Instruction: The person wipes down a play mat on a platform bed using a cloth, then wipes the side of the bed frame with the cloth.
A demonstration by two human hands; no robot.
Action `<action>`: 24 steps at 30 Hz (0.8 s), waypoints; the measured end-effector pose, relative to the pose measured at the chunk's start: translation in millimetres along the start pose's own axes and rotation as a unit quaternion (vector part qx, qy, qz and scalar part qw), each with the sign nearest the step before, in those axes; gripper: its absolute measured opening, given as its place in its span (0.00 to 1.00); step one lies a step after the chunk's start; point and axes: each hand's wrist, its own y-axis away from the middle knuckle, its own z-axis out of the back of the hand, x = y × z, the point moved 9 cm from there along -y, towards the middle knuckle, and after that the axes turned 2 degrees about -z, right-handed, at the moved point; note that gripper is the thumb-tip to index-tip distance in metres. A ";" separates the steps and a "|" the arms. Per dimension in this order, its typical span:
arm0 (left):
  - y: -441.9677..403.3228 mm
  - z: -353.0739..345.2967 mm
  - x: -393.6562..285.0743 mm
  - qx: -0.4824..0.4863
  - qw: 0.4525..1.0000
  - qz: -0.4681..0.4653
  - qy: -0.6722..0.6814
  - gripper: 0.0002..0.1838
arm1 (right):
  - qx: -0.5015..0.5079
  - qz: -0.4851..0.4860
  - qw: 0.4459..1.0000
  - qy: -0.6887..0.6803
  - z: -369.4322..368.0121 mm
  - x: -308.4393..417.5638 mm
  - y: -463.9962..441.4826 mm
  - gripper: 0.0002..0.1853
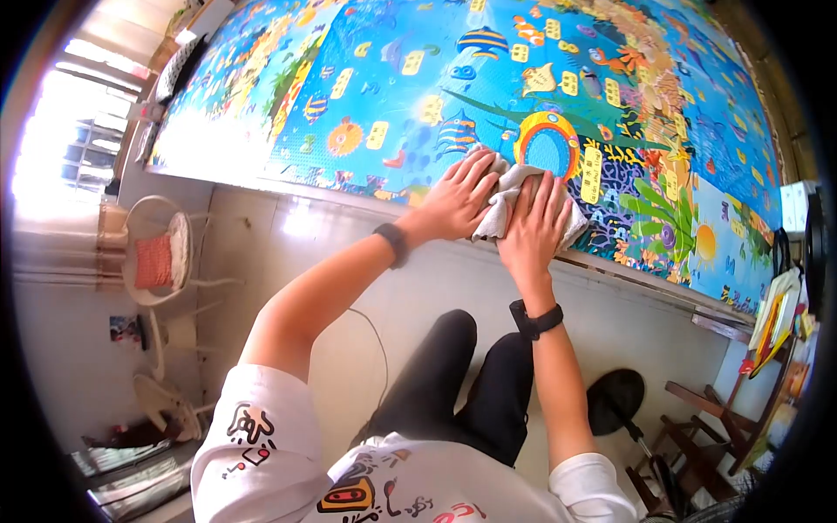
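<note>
A crumpled light grey cloth lies on the near edge of a table covered with a blue sea-life mat. My left hand rests on the cloth's left part, its fingers stretched out and pointing up and to the right. On the right part, my right hand presses down flat with fingers extended and slightly apart. Folds of the cloth bunch up between both hands. What the palms and thumbs do underneath is hidden. Just beyond the cloth is a printed yellow-orange ring on the mat.
Below the table edge are my legs and the pale floor. A white chair with a pink cushion stands at the left. To the right are a round black base on a pole and a brown wooden frame. A cable crosses the floor.
</note>
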 end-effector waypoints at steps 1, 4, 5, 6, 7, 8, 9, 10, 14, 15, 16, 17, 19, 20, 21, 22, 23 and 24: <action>-1.6 -0.3 0.8 0.017 1.000 0.005 0.003 0.29 | 0.015 -0.009 1.000 0.007 -1.1 1.0 -0.4 0.32; -3.1 -5.0 6.9 0.056 0.998 0.018 0.020 0.30 | 0.055 -0.019 0.998 -0.003 -6.1 -0.7 -4.2 0.32; -4.0 -6.0 7.0 0.072 0.997 0.025 0.023 0.30 | 0.074 -0.026 0.997 -0.013 -5.4 -1.0 -6.5 0.33; -6.2 -7.3 9.0 0.086 0.996 0.030 0.024 0.30 | 0.088 -0.029 0.996 -0.016 -5.2 -1.2 -9.2 0.33; -6.1 -10.7 9.9 0.093 0.995 0.028 0.020 0.29 | 0.101 -0.031 0.994 -0.019 -6.2 -1.6 -10.4 0.33; -12.0 -2.9 8.5 0.088 0.995 0.029 0.028 0.28 | 0.114 -0.034 0.993 -0.023 -7.4 -1.8 -10.8 0.34; -16.8 3.7 6.4 0.081 0.996 0.028 0.035 0.27 | 0.127 -0.034 0.991 -0.032 -8.2 -2.2 -11.3 0.34; -20.3 8.0 4.7 0.073 0.996 0.029 0.043 0.27 | 0.136 -0.035 0.989 -0.038 -8.8 -2.9 -14.2 0.34; -22.2 9.5 8.6 0.070 0.995 0.049 0.057 0.23 | 0.171 -0.036 0.984 -0.028 -12.2 -2.3 -12.7 0.33; -21.6 8.8 9.9 0.066 0.995 0.053 0.061 0.22 | 0.174 -0.034 0.984 -0.022 -13.0 -1.9 -13.8 0.33; -22.1 9.5 10.1 0.060 0.995 0.056 0.063 0.22 | 0.177 -0.033 0.983 -0.016 -13.6 -0.8 -13.4 0.33; -22.3 9.6 10.1 0.056 0.995 0.059 0.065 0.22 | 0.178 -0.034 0.983 -0.021 -13.7 -0.9 -12.8 0.33; -20.6 7.0 12.5 0.061 0.994 0.066 0.067 0.23 | 0.181 -0.034 0.983 -0.026 -15.6 -0.5 -12.6 0.33; -18.9 5.9 12.7 0.064 0.993 0.071 0.070 0.23 | 0.183 -0.033 0.982 -0.028 -15.9 -0.5 -11.9 0.33; -17.8 6.7 12.2 0.066 0.992 0.072 0.074 0.23 | 0.194 -0.041 0.980 -0.028 -18.4 -1.6 -9.9 0.33; -20.2 10.4 13.2 0.066 0.992 0.069 0.077 0.23 | 0.200 -0.043 0.979 -0.027 -18.0 -0.7 -11.6 0.32; -20.0 11.1 14.3 0.070 0.992 0.069 0.085 0.25 | 0.204 -0.048 0.977 -0.023 -16.1 0.4 -12.7 0.31; -17.4 7.8 15.8 0.062 0.992 0.068 0.091 0.26 | 0.209 -0.055 0.976 -0.017 -11.6 1.1 -13.7 0.30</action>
